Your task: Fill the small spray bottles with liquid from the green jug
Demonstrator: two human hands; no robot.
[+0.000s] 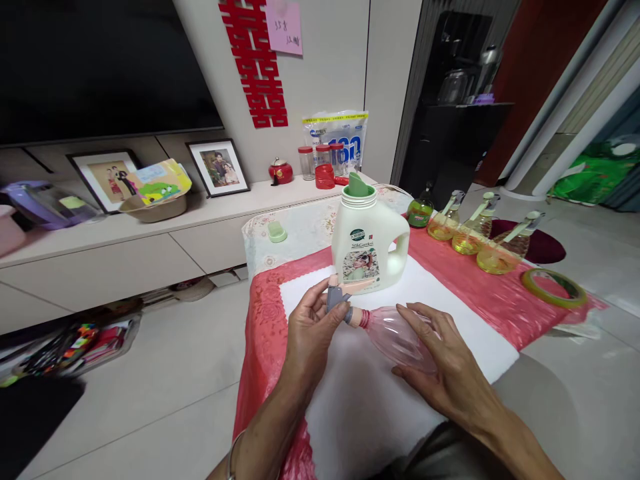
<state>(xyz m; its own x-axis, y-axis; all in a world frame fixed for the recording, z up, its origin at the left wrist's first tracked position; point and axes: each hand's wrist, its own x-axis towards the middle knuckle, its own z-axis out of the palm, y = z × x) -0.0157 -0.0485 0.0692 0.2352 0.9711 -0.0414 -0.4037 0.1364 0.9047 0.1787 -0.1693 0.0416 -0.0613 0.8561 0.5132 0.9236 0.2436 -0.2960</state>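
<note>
Red-covered table (270, 313) with 1 white mat (345, 407)

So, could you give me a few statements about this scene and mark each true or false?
1. The left hand holds the trigger head of a spray bottle. True.
2. The right hand is touching the jug. False: it is at the spray bottle's pink body.
3. The jug stands upright on the table. True.
4. The roll of tape lies left of the jug. False: it lies to the right.
5. Three bottles with yellow liquid stand in a row. True.
</note>
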